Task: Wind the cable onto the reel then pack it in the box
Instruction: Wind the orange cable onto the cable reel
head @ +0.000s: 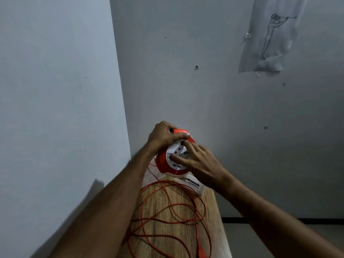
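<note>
Reel (176,153) mid-frame, above the desk (158,203): our left hand (162,137) clamps its rim, right hand (197,161) lies open on the face. Cable (173,211) looks floppy, tangle-prone; we'd guide it near the reel.

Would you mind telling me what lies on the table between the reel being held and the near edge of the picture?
In the head view, loose loops of orange cable sprawl over the wooden table below the reel; nothing else shows there.
</note>
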A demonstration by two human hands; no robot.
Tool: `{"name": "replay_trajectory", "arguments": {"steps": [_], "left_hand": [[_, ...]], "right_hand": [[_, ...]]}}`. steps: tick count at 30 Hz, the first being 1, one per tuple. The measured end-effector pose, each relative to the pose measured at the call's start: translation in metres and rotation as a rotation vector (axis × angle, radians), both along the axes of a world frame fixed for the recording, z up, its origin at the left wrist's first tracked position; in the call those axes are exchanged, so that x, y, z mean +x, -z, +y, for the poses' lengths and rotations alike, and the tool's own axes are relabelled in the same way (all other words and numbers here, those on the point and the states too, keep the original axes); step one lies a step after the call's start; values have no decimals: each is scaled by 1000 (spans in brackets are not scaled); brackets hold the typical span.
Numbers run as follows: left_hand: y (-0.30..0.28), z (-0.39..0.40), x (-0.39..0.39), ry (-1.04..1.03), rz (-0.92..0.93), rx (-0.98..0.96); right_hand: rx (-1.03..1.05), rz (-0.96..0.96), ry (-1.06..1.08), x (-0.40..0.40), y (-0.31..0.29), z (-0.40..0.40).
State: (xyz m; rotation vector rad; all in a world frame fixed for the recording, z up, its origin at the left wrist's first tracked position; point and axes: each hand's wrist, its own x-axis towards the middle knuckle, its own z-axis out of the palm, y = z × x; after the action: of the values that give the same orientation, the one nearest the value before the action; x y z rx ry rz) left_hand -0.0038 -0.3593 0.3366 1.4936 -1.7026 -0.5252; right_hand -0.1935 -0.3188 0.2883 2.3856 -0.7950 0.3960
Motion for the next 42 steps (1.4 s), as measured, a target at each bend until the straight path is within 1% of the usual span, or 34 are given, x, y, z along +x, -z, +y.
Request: {"name": "replay_trajectory", "arguments": {"steps": [3,6,9,13,14,16,19,22,24,26,27,28,29,30,31,33,34,35,37,38,40,42], "left_hand": [[-1,0,-1,22,-14,-4],[-1,-2,-1,24,-8,-22],[-3,-4,1,-4,-1,-51],[-6,-4,3,-33,20,-71],[-6,-3,3,-46,30,-82],[-4,-2,0,-80,55,-113],[2,-1,-6,-126,69,-163],[8,2,-15,-163,31,-210],[12,6,-21,-184,-1,-233],[18,8,-23,-200,-25,-237],[20,8,-22,-203,-22,-228],[22,7,-19,-206,-10,-216],[23,6,-14,-206,20,-198],[22,5,-10,-201,63,-181],[21,3,-6,-194,110,-168],[18,2,1,-187,151,-161],[16,0,3,-182,139,-165],[14,0,4,-173,122,-169],[11,-3,5,-149,110,-167],[10,-4,5,-138,108,-162],[7,-6,2,-124,90,-159],[7,-6,-3,-111,62,-161]], "right_hand": [[-73,70,-23,3,-1,-4],[-155,55,-2,11,-2,-4],[-147,-30,21,18,1,-10],[-55,-234,64,25,3,-15],[-51,-320,75,27,2,-14],[-22,-551,103,32,5,-13],[200,-891,269,47,9,-4],[402,-1336,419,66,18,6],[627,-1693,471,80,22,9],[957,-2086,453,88,19,8],[1096,-2215,417,88,18,5],[1197,-2257,393,86,18,4],[1230,-2213,370,82,18,4],[1171,-2071,357,78,17,7],[1013,-1846,356,73,19,12],[475,-1346,376,56,22,20],[245,-1161,331,46,21,22],[122,-1027,241,37,20,21],[46,-789,100,26,21,16],[49,-665,87,23,23,12],[64,-471,149,22,24,8],[58,-400,215,24,23,7]]}}
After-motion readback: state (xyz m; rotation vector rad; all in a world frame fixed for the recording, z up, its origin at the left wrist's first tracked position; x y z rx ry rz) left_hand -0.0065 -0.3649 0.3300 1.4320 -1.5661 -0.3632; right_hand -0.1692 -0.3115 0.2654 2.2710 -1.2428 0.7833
